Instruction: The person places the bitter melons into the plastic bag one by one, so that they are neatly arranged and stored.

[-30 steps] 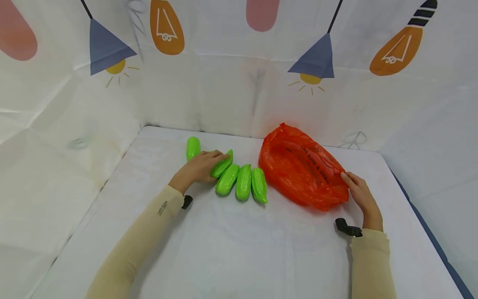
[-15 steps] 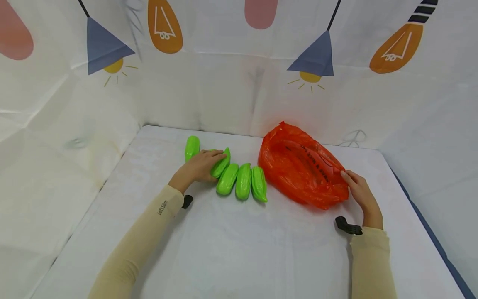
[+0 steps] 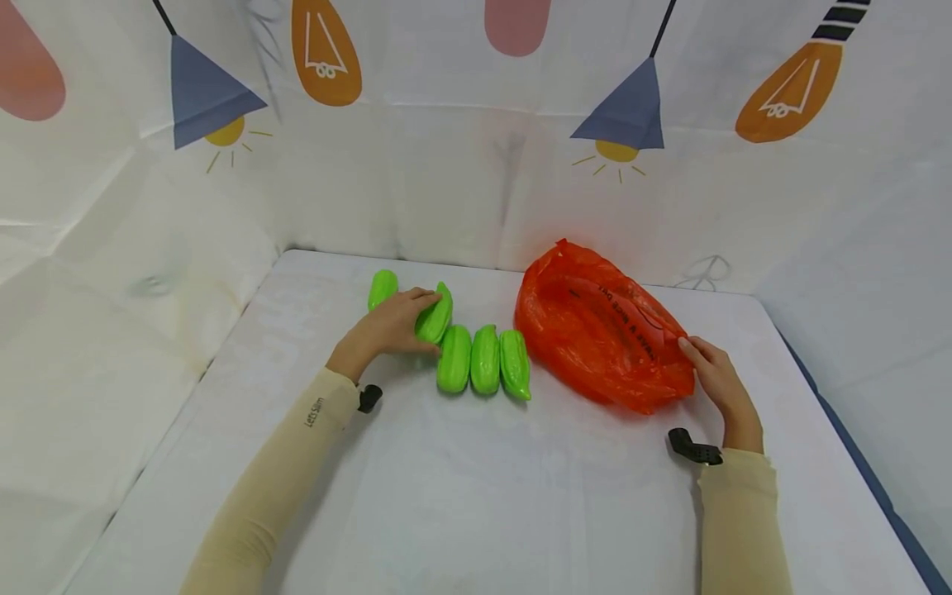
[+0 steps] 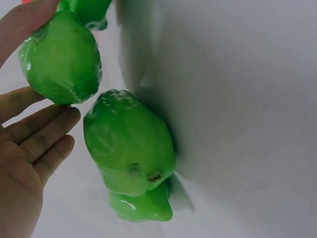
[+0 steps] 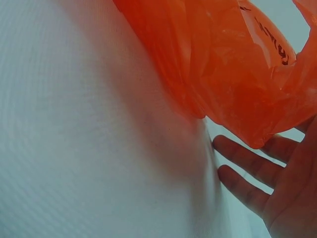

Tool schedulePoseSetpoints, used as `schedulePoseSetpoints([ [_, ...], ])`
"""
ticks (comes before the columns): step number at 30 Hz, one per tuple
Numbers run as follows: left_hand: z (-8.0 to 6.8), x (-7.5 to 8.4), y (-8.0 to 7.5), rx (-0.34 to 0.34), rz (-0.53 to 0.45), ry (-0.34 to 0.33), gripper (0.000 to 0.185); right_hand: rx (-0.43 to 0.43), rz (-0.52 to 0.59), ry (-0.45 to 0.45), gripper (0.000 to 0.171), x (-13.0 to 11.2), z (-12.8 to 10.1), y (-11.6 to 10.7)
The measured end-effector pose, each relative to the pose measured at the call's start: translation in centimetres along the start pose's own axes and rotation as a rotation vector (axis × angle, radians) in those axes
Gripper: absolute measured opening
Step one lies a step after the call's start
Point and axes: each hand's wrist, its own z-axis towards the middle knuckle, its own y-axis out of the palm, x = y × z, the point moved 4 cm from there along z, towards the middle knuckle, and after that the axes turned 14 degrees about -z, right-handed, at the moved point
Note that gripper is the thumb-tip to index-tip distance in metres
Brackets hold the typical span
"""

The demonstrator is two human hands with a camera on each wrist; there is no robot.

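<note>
My left hand (image 3: 397, 324) grips a glossy green toy vegetable (image 3: 435, 316) and holds it tilted just left of a row of three more green vegetables (image 3: 485, 369) on the white table. In the left wrist view the thumb lies on the held vegetable (image 4: 59, 59) with the fingers (image 4: 42, 131) under it. Another green one (image 3: 383, 289) lies behind the hand. My right hand (image 3: 710, 370) rests with straight fingers (image 5: 247, 161) against the near right edge of a crumpled orange plastic bag (image 3: 602, 335), whose thin plastic (image 5: 233, 64) fills the right wrist view.
The white table (image 3: 476, 496) is walled at the back and sides by a white printed backdrop (image 3: 446, 182). Its right edge (image 3: 855, 463) drops to a dark blue strip. Small black wrist mounts (image 3: 692, 450) sit by both cuffs.
My left hand has pulled the green vegetable back and to the left, tilting it up off the row, and the neighbouring one has straightened. My right hand and the bag have stayed put.
</note>
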Motion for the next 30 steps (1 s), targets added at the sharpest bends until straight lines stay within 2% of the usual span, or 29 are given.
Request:
schedulePoseSetpoints([
  [5,0.2,0.4,-0.1,0.033,-0.074,0.019,0.102,0.012,-0.005,-0.011,0.074,0.1,0.0,0.0],
  [11,0.4,0.6,0.2,0.035,-0.123,-0.001,0.102,0.019,-0.002,-0.024,0.073,0.1,0.1,0.0],
  [19,1.1,0.9,0.5,0.063,-0.158,0.023,0.100,0.016,-0.003,-0.022,0.074,0.0,0.0,-0.1],
  [25,1.6,1.8,0.9,0.056,-0.174,0.019,0.101,0.006,-0.004,-0.013,0.075,-0.1,0.0,0.0],
  [30,2.1,2.7,1.2,0.058,-0.199,0.056,0.100,0.019,-0.004,-0.021,0.074,-0.1,0.0,0.0],
])
